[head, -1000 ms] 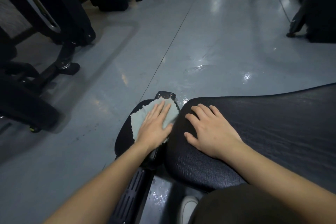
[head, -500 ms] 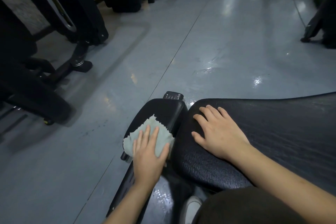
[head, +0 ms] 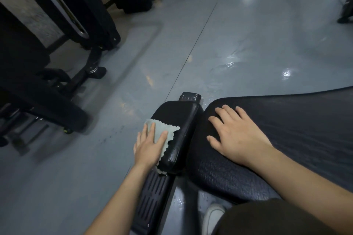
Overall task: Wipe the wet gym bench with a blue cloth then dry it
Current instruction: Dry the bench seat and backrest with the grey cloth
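The gym bench has a small black seat pad point(head: 183, 120) at centre and a large black textured back pad point(head: 286, 129) to its right. A pale blue cloth point(head: 164, 133) with a zigzag edge lies over the small pad's left side. My left hand point(head: 150, 145) presses flat on the cloth with straight fingers, at the pad's left edge. My right hand point(head: 236, 135) rests flat, fingers spread, on the near left end of the large pad. Part of the cloth is hidden under my left hand.
A black slotted frame rail point(head: 152, 200) runs below the small pad. The grey floor point(head: 238, 47) shines with wet patches ahead. Black gym machines point(head: 57, 47) stand at the left and far back. My shoe point(head: 212, 215) and dark-clad knee point(head: 277, 219) sit at the bottom right.
My left hand has slid the cloth from the small pad's far end back toward me and out to its left edge. My right hand has stayed on the large pad.
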`<state>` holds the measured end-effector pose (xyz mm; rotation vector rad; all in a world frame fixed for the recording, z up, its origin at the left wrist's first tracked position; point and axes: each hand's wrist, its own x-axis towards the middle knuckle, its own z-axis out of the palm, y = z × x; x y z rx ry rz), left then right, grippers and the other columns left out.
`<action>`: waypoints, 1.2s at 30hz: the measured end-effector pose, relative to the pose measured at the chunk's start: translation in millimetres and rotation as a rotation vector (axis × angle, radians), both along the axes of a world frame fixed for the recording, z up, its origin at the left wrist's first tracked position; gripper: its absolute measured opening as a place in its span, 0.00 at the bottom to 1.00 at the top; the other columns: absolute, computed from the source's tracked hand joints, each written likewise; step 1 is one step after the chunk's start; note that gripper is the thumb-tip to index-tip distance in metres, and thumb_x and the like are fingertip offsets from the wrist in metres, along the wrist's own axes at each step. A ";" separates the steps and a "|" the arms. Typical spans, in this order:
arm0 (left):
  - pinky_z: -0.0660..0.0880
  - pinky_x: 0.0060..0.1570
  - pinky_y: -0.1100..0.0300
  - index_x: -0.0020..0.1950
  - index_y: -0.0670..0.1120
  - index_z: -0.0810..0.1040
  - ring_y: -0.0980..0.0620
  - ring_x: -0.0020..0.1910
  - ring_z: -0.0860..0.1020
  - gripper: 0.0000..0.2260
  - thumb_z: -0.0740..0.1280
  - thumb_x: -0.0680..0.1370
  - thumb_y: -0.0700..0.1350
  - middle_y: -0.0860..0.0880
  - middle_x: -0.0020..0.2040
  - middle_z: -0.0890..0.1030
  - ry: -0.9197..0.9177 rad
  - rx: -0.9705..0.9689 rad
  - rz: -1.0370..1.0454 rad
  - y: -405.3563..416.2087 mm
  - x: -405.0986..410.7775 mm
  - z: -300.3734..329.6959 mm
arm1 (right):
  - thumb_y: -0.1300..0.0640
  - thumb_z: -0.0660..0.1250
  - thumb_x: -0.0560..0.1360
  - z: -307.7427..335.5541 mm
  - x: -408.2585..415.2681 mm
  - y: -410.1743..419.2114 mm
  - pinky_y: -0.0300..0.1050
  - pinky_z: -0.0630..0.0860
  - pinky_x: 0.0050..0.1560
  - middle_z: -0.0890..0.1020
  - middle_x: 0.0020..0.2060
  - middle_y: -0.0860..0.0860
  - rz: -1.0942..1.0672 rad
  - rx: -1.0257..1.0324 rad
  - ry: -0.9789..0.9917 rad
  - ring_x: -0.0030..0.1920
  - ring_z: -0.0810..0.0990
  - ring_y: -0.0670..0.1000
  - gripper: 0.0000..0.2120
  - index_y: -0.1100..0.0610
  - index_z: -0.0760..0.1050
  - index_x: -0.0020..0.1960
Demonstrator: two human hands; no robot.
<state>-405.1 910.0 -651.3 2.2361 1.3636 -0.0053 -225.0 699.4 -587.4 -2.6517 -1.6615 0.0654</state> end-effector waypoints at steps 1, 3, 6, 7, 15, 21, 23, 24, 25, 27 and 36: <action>0.47 0.77 0.44 0.79 0.65 0.50 0.51 0.81 0.46 0.32 0.52 0.77 0.71 0.59 0.82 0.47 0.007 -0.012 0.010 4.5 3.3 1.0 | 0.37 0.42 0.75 1.2 0.1 0.0 0.62 0.62 0.73 0.73 0.70 0.59 0.005 0.004 0.004 0.74 0.66 0.61 0.36 0.57 0.73 0.70; 0.50 0.77 0.43 0.79 0.65 0.50 0.48 0.80 0.51 0.32 0.52 0.77 0.72 0.56 0.82 0.50 0.019 -0.030 0.030 12.9 11.4 2.6 | 0.37 0.40 0.75 2.0 0.7 0.0 0.62 0.60 0.74 0.71 0.71 0.59 0.010 -0.002 0.005 0.75 0.64 0.61 0.37 0.57 0.71 0.71; 0.55 0.75 0.42 0.79 0.65 0.50 0.43 0.79 0.56 0.33 0.51 0.76 0.72 0.52 0.80 0.55 0.042 -0.056 0.042 25.3 26.1 2.6 | 0.38 0.41 0.74 2.5 0.3 0.8 0.63 0.61 0.73 0.72 0.69 0.60 0.008 0.007 0.009 0.74 0.65 0.62 0.37 0.57 0.73 0.69; 0.56 0.75 0.42 0.79 0.65 0.49 0.41 0.78 0.57 0.33 0.51 0.76 0.73 0.51 0.80 0.56 0.046 -0.065 0.045 29.1 31.2 2.2 | 0.38 0.41 0.74 3.5 -0.1 1.0 0.64 0.61 0.73 0.72 0.69 0.60 0.009 0.003 0.010 0.74 0.65 0.62 0.37 0.57 0.72 0.69; 0.57 0.73 0.41 0.80 0.63 0.50 0.37 0.77 0.59 0.34 0.47 0.76 0.73 0.47 0.80 0.58 0.099 -0.030 0.016 46.0 78.4 3.4 | 0.39 0.51 0.80 8.9 -1.6 1.7 0.63 0.53 0.76 0.65 0.73 0.59 0.004 -0.021 0.012 0.77 0.57 0.62 0.30 0.56 0.65 0.74; 0.61 0.71 0.44 0.76 0.63 0.59 0.39 0.71 0.66 0.29 0.46 0.76 0.71 0.47 0.73 0.66 0.068 0.021 -0.063 50.7 111.6 4.9 | 0.39 0.52 0.80 9.6 -2.4 2.5 0.63 0.52 0.76 0.65 0.73 0.59 0.000 -0.005 0.027 0.77 0.56 0.62 0.30 0.56 0.65 0.74; 0.60 0.71 0.44 0.73 0.64 0.64 0.39 0.71 0.65 0.28 0.46 0.76 0.70 0.48 0.71 0.67 0.058 0.031 -0.093 50.8 119.4 4.8 | 0.39 0.52 0.80 10.8 -2.6 3.0 0.63 0.51 0.76 0.65 0.73 0.59 -0.001 -0.001 0.029 0.77 0.56 0.62 0.30 0.56 0.64 0.74; 0.59 0.71 0.44 0.71 0.64 0.66 0.40 0.70 0.65 0.27 0.47 0.76 0.70 0.48 0.70 0.68 0.060 0.037 -0.112 51.0 122.5 5.0 | 0.39 0.52 0.80 11.4 -2.7 3.0 0.63 0.51 0.76 0.65 0.73 0.59 -0.001 0.001 0.030 0.77 0.56 0.62 0.29 0.56 0.64 0.74; 0.59 0.71 0.45 0.70 0.63 0.68 0.41 0.70 0.65 0.26 0.47 0.76 0.70 0.48 0.69 0.69 0.061 0.044 -0.133 51.0 125.2 5.5 | 0.39 0.52 0.80 11.6 -2.9 3.1 0.63 0.51 0.76 0.65 0.73 0.59 0.000 0.001 0.033 0.77 0.56 0.62 0.29 0.56 0.64 0.74; 0.60 0.69 0.47 0.67 0.61 0.72 0.44 0.69 0.65 0.24 0.48 0.78 0.68 0.49 0.66 0.70 0.056 0.077 -0.210 47.7 132.4 7.4 | 0.39 0.52 0.80 11.4 -3.1 3.5 0.63 0.52 0.76 0.65 0.73 0.59 -0.001 0.004 0.033 0.77 0.56 0.62 0.29 0.56 0.64 0.74; 0.61 0.65 0.54 0.57 0.57 0.76 0.50 0.59 0.69 0.12 0.59 0.78 0.58 0.54 0.55 0.74 -0.058 0.234 -0.602 4.4 151.9 15.6 | 0.39 0.52 0.80 13.1 -3.3 3.6 0.62 0.51 0.76 0.65 0.72 0.59 -0.003 0.024 0.055 0.77 0.56 0.61 0.28 0.56 0.66 0.72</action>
